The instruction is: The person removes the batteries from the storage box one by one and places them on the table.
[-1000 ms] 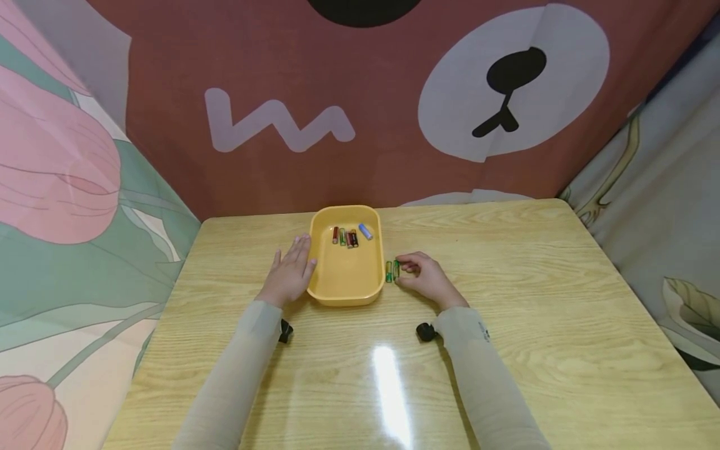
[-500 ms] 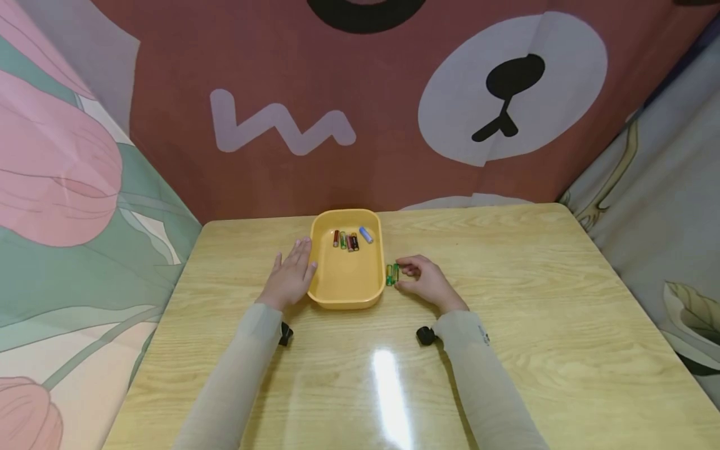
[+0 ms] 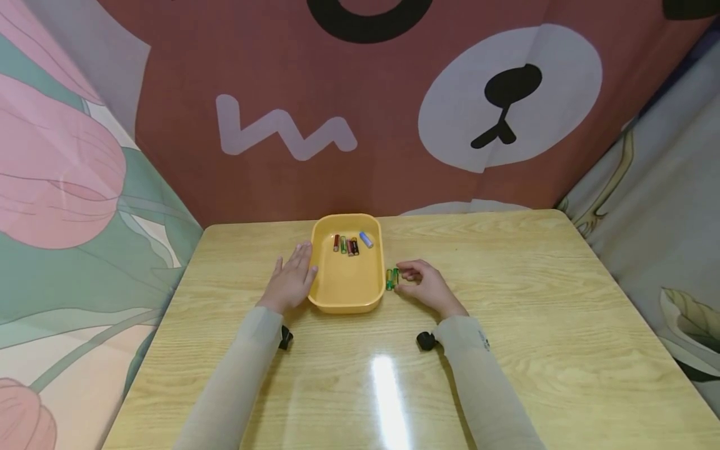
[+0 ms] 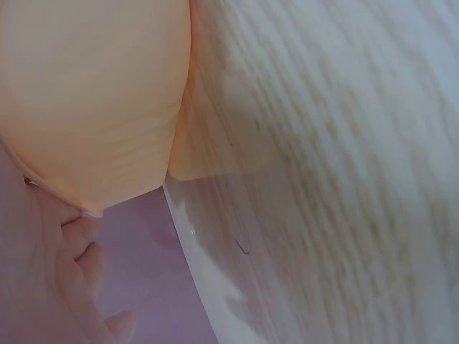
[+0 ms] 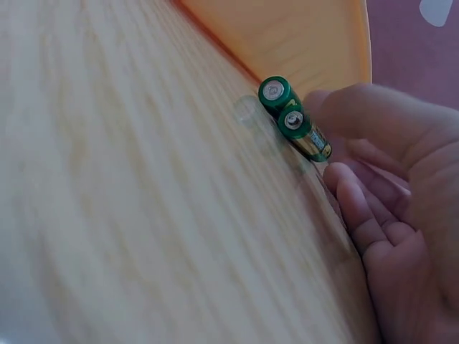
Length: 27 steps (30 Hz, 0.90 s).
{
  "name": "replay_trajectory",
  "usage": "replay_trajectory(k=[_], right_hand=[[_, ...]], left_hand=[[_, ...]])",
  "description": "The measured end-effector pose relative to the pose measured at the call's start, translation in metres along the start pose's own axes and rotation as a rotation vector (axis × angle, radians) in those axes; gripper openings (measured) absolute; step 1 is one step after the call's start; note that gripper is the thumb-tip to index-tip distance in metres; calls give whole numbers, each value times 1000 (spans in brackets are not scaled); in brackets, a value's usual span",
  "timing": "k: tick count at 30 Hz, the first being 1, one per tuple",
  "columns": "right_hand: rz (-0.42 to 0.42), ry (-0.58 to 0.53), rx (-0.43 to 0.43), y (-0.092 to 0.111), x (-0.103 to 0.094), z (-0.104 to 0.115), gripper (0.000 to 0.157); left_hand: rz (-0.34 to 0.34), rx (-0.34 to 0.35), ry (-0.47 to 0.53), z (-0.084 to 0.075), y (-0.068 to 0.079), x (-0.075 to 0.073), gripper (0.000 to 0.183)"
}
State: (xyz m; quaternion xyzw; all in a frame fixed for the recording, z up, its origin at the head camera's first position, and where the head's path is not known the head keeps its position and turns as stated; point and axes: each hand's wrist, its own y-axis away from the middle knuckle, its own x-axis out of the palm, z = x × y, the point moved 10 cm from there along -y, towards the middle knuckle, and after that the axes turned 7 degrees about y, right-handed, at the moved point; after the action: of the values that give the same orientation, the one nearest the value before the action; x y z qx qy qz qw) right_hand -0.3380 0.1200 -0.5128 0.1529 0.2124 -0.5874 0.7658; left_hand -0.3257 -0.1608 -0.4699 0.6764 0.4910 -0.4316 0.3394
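Two green-and-gold batteries (image 3: 389,279) lie side by side on the table, just right of a yellow plastic tray (image 3: 345,300). My right hand (image 3: 429,287) is beside them, its thumb and fingers curved apart around the ends of the right-hand battery (image 5: 312,140). In the right wrist view the near ends of both batteries show uncovered, with the thumb and fingertips right next to them. Flat against the tray's left wall rests my left hand (image 3: 287,281), fingers extended. Inside the tray lie several batteries, including a red one (image 3: 336,242), a green one (image 3: 344,244) and a blue one (image 3: 366,239).
A light wooden table (image 3: 337,387) carries everything. Behind it hangs a reddish-brown printed cloth (image 3: 270,187) close to the tray's far end. Patterned cloths flank both sides. A small black device (image 3: 426,340) sits at the right wrist.
The two green batteries beside the tray now stand closer together, the right one having shifted slightly left with my right hand. My left hand stays at the tray; the head view tilts upward.
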Motion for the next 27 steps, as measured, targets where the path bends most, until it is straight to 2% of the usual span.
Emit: replay_trajectory(k=[5,10,19,27], right_hand=[[-14,-136,-7,6,-7,15,47],[-37,-194,-25,10,-11,23,43],[-81,-236,-63,11,-16,27,36],[-105,-253,-89,10,-22,43,33]], left_hand=[[-9,10,0,0,0,-1,65],[-16,9,2,1,-1,-2,62],[-13,-5,-2,2,-2,0,61],[-6,-1,-7,2,-1,1,61]])
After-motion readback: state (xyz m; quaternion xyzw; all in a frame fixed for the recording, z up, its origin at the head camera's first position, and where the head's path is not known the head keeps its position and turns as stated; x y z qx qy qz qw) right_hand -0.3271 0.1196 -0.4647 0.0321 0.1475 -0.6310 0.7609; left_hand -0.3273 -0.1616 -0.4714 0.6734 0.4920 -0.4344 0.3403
